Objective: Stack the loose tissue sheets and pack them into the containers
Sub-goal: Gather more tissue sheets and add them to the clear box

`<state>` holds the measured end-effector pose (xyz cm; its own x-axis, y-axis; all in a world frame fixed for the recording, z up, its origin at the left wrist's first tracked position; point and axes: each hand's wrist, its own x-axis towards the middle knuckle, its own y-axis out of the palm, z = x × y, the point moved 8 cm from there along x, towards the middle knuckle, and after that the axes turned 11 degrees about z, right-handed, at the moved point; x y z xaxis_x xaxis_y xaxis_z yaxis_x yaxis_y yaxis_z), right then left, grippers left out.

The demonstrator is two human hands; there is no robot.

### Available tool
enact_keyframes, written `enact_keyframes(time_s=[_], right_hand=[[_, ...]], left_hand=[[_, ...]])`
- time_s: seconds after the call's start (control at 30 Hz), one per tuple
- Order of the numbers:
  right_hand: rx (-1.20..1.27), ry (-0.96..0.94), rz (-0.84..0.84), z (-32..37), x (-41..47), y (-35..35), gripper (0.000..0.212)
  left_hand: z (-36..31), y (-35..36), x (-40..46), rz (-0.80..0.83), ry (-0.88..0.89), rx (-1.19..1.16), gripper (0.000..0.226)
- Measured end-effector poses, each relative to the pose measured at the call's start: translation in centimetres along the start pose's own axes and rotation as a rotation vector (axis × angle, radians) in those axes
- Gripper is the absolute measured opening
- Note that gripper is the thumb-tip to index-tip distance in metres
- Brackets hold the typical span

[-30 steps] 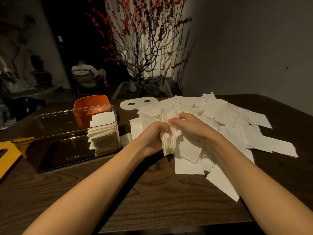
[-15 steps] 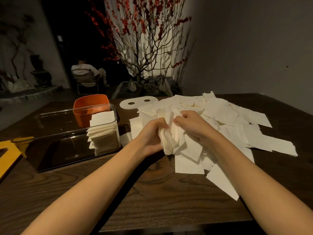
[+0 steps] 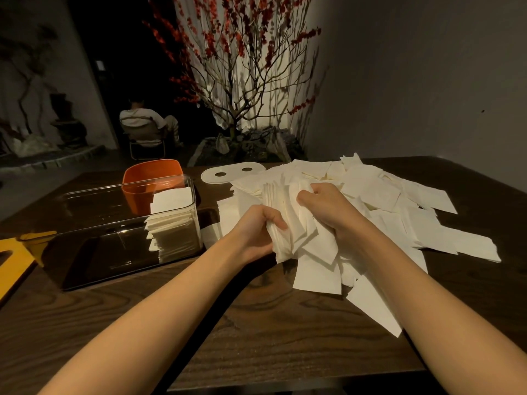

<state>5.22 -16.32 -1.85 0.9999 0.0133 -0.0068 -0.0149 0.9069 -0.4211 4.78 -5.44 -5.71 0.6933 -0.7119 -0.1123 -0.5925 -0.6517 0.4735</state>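
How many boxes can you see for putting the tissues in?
2: a clear container on the table's left, and an orange container right behind it. Others may be out of view.

On the bench (image 3: pixel 256 337), the loose sheets (image 3: pixel 385 201) spread from centre out toward 2 o'clock. The box (image 3: pixel 119 223) lies at 10 o'clock, with a stack (image 3: pixel 171 223) in its right end. The tub (image 3: pixel 148 178) stands just behind the box, and the lid (image 3: pixel 228 172) lies right of the tub, behind the sheets. At centre, the left hand (image 3: pixel 256 235) and right hand (image 3: pixel 325 206) hold a bundle (image 3: pixel 285 223) between them over the sheets.
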Motion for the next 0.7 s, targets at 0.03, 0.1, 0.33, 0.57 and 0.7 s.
enact_keyframes(time_s=[0.03, 0.1, 0.33, 0.57, 0.7], right_hand=[[-0.024, -0.01, -0.019, 0.0, 0.0, -0.2, 0.013], [-0.067, -0.02, -0.032, 0.0, 0.1, -0.2, 0.027], [-0.045, 0.024, 0.117, -0.3, 0.4, 1.4, 0.038], [-0.161, 0.091, 0.222, -0.4, 0.0, 1.8, 0.04], [-0.201, 0.101, 0.234, -0.2, -0.2, 1.8, 0.031]], left_hand=[[0.0, 0.2, 0.0, -0.004, -0.006, 0.033, 0.032], [-0.3, 0.3, -0.1, -0.013, 0.006, 0.1, 0.039], [-0.9, 1.2, -0.1, 0.037, 0.077, 0.231, 0.054], [-1.1, 1.5, -0.2, 0.039, 0.107, 0.281, 0.057], [-1.1, 1.5, -0.3, 0.041, 0.101, 0.287, 0.052]])
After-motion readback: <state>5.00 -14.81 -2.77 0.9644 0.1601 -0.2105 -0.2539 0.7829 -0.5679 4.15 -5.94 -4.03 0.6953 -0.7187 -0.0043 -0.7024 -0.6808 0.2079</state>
